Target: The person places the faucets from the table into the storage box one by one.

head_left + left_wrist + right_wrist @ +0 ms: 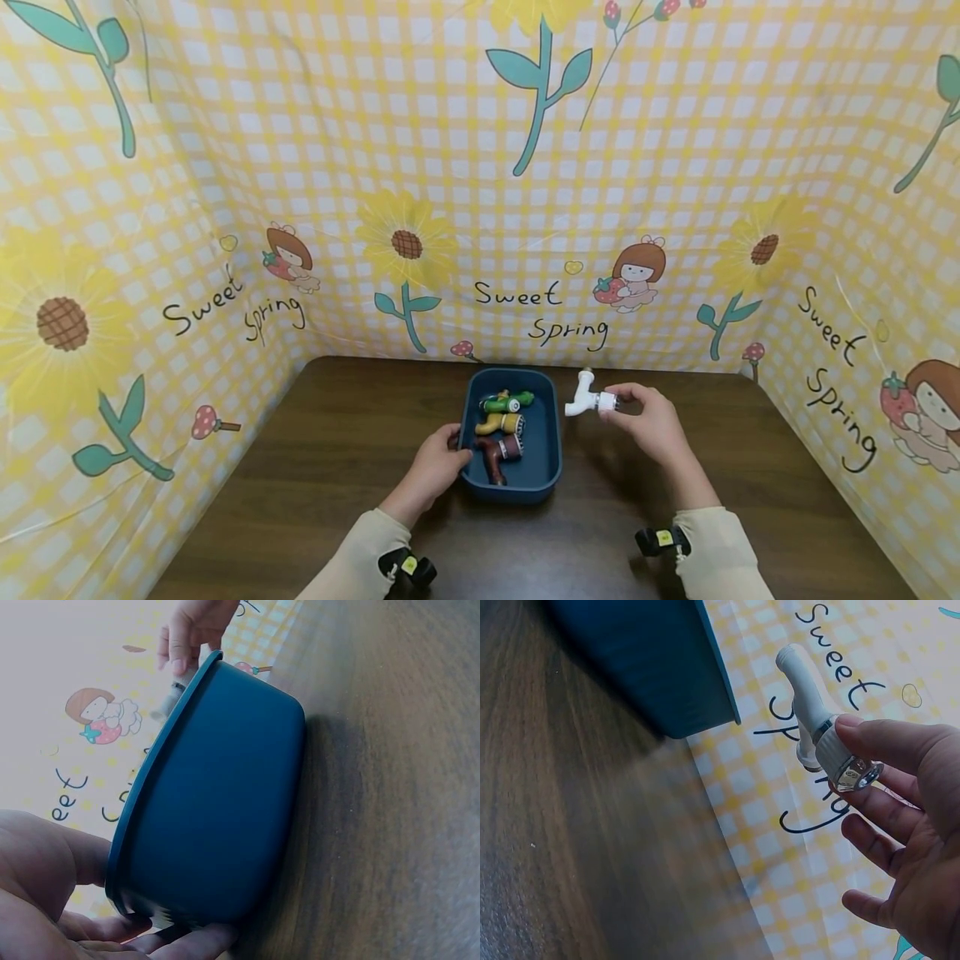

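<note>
My right hand pinches a white plastic faucet by its ridged knob, between thumb and fingers, just right of a blue plastic bin. In the right wrist view the white faucet has a clear, shiny cap at the knob end, and the other fingers spread loosely. My left hand grips the bin's left wall, thumb over the rim and fingers outside. Inside the bin lie a green faucet, a yellow faucet and a dark red-brown faucet, one below another along the left side.
The bin stands on a dark wooden table, near its back edge. A yellow checked cloth with printed flowers and figures hangs behind the table and along both sides. Each wrist carries a black strap-on camera.
</note>
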`<state>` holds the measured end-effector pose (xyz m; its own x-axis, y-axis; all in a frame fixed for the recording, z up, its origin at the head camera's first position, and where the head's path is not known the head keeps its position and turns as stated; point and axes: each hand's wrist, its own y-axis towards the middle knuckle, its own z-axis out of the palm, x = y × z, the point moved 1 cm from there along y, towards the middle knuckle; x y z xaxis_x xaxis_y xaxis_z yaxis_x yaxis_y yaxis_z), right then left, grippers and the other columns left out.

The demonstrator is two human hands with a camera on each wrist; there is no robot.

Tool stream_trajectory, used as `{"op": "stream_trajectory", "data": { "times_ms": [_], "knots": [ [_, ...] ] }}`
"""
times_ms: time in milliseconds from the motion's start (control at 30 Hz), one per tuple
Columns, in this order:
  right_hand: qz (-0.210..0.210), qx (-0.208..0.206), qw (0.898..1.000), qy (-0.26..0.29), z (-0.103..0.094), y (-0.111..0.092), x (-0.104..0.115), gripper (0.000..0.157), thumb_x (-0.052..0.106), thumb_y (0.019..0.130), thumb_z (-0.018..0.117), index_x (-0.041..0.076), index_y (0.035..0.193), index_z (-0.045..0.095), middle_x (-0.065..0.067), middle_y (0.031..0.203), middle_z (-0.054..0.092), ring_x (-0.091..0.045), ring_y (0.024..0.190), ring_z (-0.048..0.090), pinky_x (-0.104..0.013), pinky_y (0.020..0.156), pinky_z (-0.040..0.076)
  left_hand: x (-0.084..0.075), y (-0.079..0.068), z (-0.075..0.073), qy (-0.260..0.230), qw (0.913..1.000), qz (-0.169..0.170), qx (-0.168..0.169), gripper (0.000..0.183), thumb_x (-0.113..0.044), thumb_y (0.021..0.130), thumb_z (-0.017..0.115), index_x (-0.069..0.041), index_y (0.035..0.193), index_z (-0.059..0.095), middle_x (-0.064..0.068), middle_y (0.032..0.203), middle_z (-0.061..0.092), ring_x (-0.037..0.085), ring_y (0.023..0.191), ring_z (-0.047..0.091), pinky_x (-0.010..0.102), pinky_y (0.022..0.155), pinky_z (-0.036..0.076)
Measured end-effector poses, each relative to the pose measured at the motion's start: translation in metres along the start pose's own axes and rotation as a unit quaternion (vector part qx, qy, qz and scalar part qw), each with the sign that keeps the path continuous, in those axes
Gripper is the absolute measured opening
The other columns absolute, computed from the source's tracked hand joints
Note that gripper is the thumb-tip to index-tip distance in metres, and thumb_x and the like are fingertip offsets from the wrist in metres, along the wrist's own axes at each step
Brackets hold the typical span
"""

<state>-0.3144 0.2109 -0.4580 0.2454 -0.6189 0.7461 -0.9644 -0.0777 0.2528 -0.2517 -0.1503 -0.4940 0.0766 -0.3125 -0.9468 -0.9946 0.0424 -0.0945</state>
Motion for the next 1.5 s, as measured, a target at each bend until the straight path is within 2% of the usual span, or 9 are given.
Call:
{"op": "stream_trajectory", "data": {
  "times_ms": [433,800,1067,1333,1500],
  "knots": [
    [0.002,-0.001,1.000,0.008,-0.002,-0.003,0.010,0.041,0.029,0.083,0.086,0.014,0.118,0.073,-0.007,0.109,0.068,-0.026,0.105,0.055,-0.041,0.087,0.043,0.001,0.002,0.000,-0.014,0.9999,-0.004,-0.001,0.048,-0.003,0.099,0.057,0.009,0.144,0.046,0.028,0.137,0.058,0.026,0.108,0.065,0.038,0.088,0.059],
    [-0.007,-0.003,1.000,0.010,-0.003,-0.005,0.017,0.041,0.031,0.084,0.086,0.016,0.119,0.073,-0.006,0.111,0.068,-0.025,0.107,0.055,-0.041,0.088,0.045,0.001,0.001,0.000,-0.019,0.9998,-0.003,0.006,0.048,-0.002,0.099,0.057,0.009,0.144,0.045,0.028,0.137,0.057,0.026,0.108,0.065,0.039,0.087,0.060],
    [-0.025,-0.005,1.000,0.013,-0.004,-0.005,0.021,0.040,0.031,0.084,0.086,0.015,0.118,0.073,-0.008,0.113,0.069,-0.032,0.113,0.056,-0.052,0.093,0.047,0.001,0.001,0.000,-0.018,0.9998,-0.006,0.003,0.048,-0.003,0.099,0.057,0.008,0.144,0.046,0.027,0.136,0.058,0.027,0.108,0.065,0.039,0.086,0.060],
    [-0.022,0.005,1.000,0.020,-0.002,-0.006,0.028,0.039,0.030,0.084,0.086,0.015,0.118,0.073,-0.009,0.115,0.068,-0.033,0.115,0.054,-0.055,0.096,0.047,0.000,0.001,0.000,-0.015,0.9999,-0.007,0.002,0.048,-0.003,0.099,0.056,0.008,0.144,0.046,0.027,0.136,0.058,0.027,0.108,0.065,0.040,0.087,0.060],
    [-0.016,0.007,1.000,0.018,-0.002,-0.007,0.031,0.040,0.031,0.084,0.086,0.016,0.119,0.073,-0.008,0.115,0.066,-0.029,0.114,0.054,-0.050,0.094,0.048,-0.001,0.000,0.000,-0.022,0.9997,-0.007,0.005,0.048,-0.002,0.099,0.056,0.009,0.144,0.046,0.027,0.136,0.059,0.028,0.108,0.065,0.040,0.087,0.060]
  ]
}}
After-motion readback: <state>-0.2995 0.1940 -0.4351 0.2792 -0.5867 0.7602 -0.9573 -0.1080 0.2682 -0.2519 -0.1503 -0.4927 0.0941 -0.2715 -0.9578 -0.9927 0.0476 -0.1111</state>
